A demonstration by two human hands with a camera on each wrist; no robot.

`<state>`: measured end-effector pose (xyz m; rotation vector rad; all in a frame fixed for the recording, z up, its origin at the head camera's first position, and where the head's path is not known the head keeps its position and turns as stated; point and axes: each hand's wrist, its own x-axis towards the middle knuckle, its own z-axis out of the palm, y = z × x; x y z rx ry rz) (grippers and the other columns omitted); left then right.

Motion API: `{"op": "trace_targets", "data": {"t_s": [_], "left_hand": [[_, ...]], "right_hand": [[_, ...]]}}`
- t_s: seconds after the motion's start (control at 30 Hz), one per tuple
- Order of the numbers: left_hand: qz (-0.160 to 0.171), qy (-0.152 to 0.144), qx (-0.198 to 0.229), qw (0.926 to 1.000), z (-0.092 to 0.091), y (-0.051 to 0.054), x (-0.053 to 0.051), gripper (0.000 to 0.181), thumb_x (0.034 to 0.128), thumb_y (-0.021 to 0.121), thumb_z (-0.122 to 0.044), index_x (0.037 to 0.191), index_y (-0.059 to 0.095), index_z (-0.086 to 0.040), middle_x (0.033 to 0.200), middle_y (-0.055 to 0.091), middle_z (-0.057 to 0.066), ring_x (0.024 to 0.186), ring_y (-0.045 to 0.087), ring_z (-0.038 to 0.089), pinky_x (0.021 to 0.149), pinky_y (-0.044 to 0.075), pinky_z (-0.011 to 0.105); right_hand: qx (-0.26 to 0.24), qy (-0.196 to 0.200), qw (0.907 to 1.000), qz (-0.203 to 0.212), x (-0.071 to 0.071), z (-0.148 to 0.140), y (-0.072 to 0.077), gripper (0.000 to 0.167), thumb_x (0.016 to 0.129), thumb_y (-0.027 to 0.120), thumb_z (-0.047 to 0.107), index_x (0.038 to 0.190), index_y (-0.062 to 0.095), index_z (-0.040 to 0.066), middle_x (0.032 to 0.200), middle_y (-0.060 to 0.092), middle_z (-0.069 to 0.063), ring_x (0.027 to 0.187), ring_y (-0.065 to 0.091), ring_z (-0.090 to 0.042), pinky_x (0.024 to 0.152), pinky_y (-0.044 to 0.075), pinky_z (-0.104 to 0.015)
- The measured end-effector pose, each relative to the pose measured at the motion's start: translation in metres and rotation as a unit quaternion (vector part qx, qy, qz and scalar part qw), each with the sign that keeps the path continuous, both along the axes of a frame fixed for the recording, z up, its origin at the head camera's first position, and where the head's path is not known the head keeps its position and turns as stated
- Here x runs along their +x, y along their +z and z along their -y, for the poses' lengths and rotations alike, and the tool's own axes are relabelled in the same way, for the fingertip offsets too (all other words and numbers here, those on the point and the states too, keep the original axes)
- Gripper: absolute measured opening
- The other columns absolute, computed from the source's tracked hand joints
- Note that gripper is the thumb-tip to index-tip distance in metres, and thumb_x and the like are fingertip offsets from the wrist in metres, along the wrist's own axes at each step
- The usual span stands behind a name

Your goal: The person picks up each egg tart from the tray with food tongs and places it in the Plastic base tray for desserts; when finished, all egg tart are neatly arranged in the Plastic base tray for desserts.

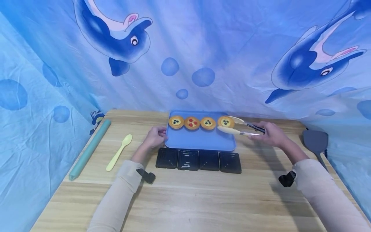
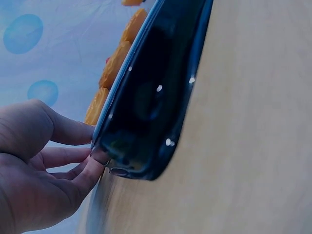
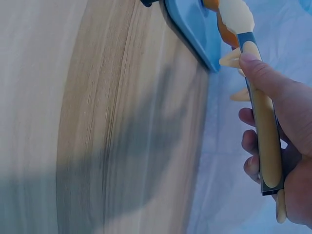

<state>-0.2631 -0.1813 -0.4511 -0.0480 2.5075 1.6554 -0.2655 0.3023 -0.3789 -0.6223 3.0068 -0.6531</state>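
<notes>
Currently, right fingers (image 3: 250,142) clamp the tongs (image 1: 229,130), left fingers (image 2: 87,176) pinch the blue tray (image 1: 200,140); advise light squeeze, end tart (image 1: 225,122) kept level.

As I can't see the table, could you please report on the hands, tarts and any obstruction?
Left hand holding blue tray. Right hand gripping tongs, tips around rightmost tart. Three other tarts on tray. Nothing seen blocking tongs.

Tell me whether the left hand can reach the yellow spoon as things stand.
Probably yes: the yellow spoon lies uncovered on the table, with nothing standing between it and the left hand, which would first have to release the blue tray.
</notes>
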Motion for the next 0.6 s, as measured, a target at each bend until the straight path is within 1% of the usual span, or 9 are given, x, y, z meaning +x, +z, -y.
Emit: {"op": "trace_targets", "data": {"t_s": [0.1, 0.13, 0.17, 0.2, 0.23, 0.3, 0.37, 0.47, 0.6], "left_hand": [[-0.001, -0.002, -0.006, 1.0000, -0.001, 0.000, 0.000, 0.054, 0.0828, 0.063, 0.010, 0.136, 0.050, 0.013, 0.112, 0.057, 0.023, 0.102, 0.057, 0.032, 0.088, 0.054, 0.037], [-0.001, -0.002, -0.009, 1.0000, -0.001, 0.001, 0.000, 0.055, 0.0829, 0.063, 0.010, 0.136, 0.049, 0.013, 0.112, 0.057, 0.023, 0.102, 0.057, 0.032, 0.089, 0.054, 0.037], [0.001, -0.002, -0.007, 1.0000, -0.001, 0.001, 0.001, 0.055, 0.0829, 0.062, 0.010, 0.136, 0.049, 0.013, 0.113, 0.057, 0.024, 0.103, 0.057, 0.033, 0.089, 0.054, 0.038], [0.002, -0.001, -0.006, 1.0000, -0.002, 0.001, 0.001, 0.055, 0.0829, 0.062, 0.011, 0.136, 0.049, 0.013, 0.113, 0.057, 0.024, 0.103, 0.057, 0.033, 0.090, 0.054, 0.038], [0.002, 0.001, -0.007, 1.0000, -0.002, 0.001, 0.001, 0.055, 0.0827, 0.062, 0.011, 0.136, 0.049, 0.013, 0.113, 0.057, 0.024, 0.103, 0.057, 0.033, 0.090, 0.054, 0.038], [0.005, 0.005, -0.002, 1.0000, -0.002, 0.001, 0.001, 0.056, 0.0822, 0.062, 0.012, 0.136, 0.049, 0.013, 0.114, 0.057, 0.024, 0.103, 0.056, 0.032, 0.090, 0.053, 0.038], [0.008, 0.007, 0.010, 0.9999, -0.003, 0.001, 0.001, 0.057, 0.0816, 0.061, 0.013, 0.137, 0.048, 0.013, 0.114, 0.056, 0.024, 0.103, 0.056, 0.032, 0.090, 0.054, 0.037], [0.011, 0.007, 0.024, 0.9996, -0.003, -0.001, 0.000, 0.056, 0.0814, 0.061, 0.014, 0.136, 0.048, 0.014, 0.114, 0.056, 0.024, 0.102, 0.055, 0.031, 0.087, 0.055, 0.035], [0.010, 0.009, 0.027, 0.9995, -0.002, -0.003, -0.002, 0.055, 0.0815, 0.062, 0.013, 0.135, 0.050, 0.013, 0.112, 0.056, 0.023, 0.101, 0.056, 0.030, 0.084, 0.056, 0.033]], "right_hand": [[-0.009, 0.017, 0.9997, -0.015, 0.013, -0.003, 0.005, 0.069, 0.083, 0.081, 0.035, 0.134, 0.058, -0.005, 0.120, 0.063, -0.027, 0.088, 0.060, -0.034, 0.072, 0.048, -0.046], [-0.012, 0.023, 0.9995, -0.019, 0.017, -0.004, 0.006, 0.068, 0.083, 0.081, 0.034, 0.133, 0.058, -0.005, 0.124, 0.061, -0.028, 0.087, 0.060, -0.035, 0.073, 0.048, -0.047], [-0.013, 0.030, 0.9992, -0.024, 0.022, -0.005, 0.008, 0.067, 0.083, 0.081, 0.033, 0.133, 0.059, -0.004, 0.128, 0.059, -0.029, 0.082, 0.060, -0.034, 0.072, 0.048, -0.047], [-0.014, 0.036, 0.9988, -0.030, 0.027, -0.006, 0.010, 0.066, 0.082, 0.082, 0.033, 0.133, 0.059, -0.004, 0.129, 0.059, -0.029, 0.083, 0.061, -0.033, 0.072, 0.048, -0.046], [-0.012, 0.043, 0.9984, -0.036, 0.032, -0.008, 0.011, 0.065, 0.082, 0.082, 0.032, 0.132, 0.060, -0.003, 0.129, 0.058, -0.029, 0.079, 0.060, -0.030, 0.070, 0.046, -0.044], [-0.011, 0.055, 0.9975, -0.044, 0.043, -0.009, 0.014, 0.063, 0.082, 0.083, 0.030, 0.131, 0.062, -0.002, 0.127, 0.061, -0.028, 0.073, 0.057, -0.024, 0.067, 0.044, -0.040], [-0.005, 0.062, 0.9964, -0.057, 0.053, -0.011, 0.016, 0.062, 0.080, 0.084, 0.030, 0.130, 0.063, -0.002, 0.122, 0.064, -0.025, 0.076, 0.059, -0.022, 0.066, 0.044, -0.038], [-0.011, 0.080, 0.9944, -0.069, 0.066, -0.014, 0.018, 0.060, 0.079, 0.085, 0.029, 0.128, 0.065, 0.000, 0.114, 0.069, -0.014, 0.083, 0.062, -0.020, 0.065, 0.047, -0.035], [-0.026, 0.102, 0.9918, -0.073, 0.080, -0.017, 0.018, 0.059, 0.079, 0.085, 0.028, 0.128, 0.065, 0.004, 0.105, 0.067, 0.000, 0.078, 0.058, -0.013, 0.063, 0.046, -0.028]]}}
